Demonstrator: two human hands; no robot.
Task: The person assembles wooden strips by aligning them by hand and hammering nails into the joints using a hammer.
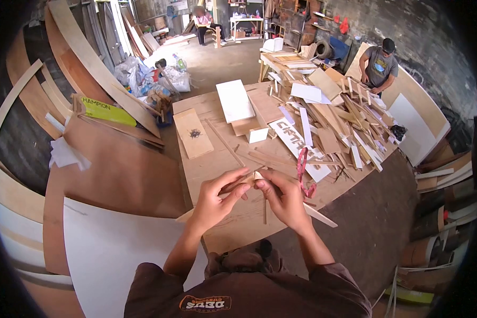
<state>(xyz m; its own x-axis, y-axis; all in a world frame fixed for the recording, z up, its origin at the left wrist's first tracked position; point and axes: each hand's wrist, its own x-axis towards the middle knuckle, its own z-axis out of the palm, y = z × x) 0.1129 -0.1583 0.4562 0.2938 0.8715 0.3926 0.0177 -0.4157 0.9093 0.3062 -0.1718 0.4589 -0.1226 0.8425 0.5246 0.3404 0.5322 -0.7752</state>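
Note:
My left hand (221, 193) and my right hand (282, 197) meet over the near part of the wooden table (196, 175). Between their fingertips is a small pale piece (256, 176), which looks like wood; the fingers cover most of it. Both hands are closed on it, thumbs toward me. Ends of light wood strips (321, 216) stick out beyond my wrists, partly hidden by my arms. Close to my right hand is a red patterned strap (302, 172). A thin wood stick (265, 210) lies on the tabletop below the hands.
A large heap of wood offcuts (350, 116) covers the table's right side. White board (233, 100), a lettered plank (291, 140) and a flat panel (193, 133) lie farther back. Large sheets (116, 249) stand at left. Another person (379, 69) works beyond the heap; someone sits far back.

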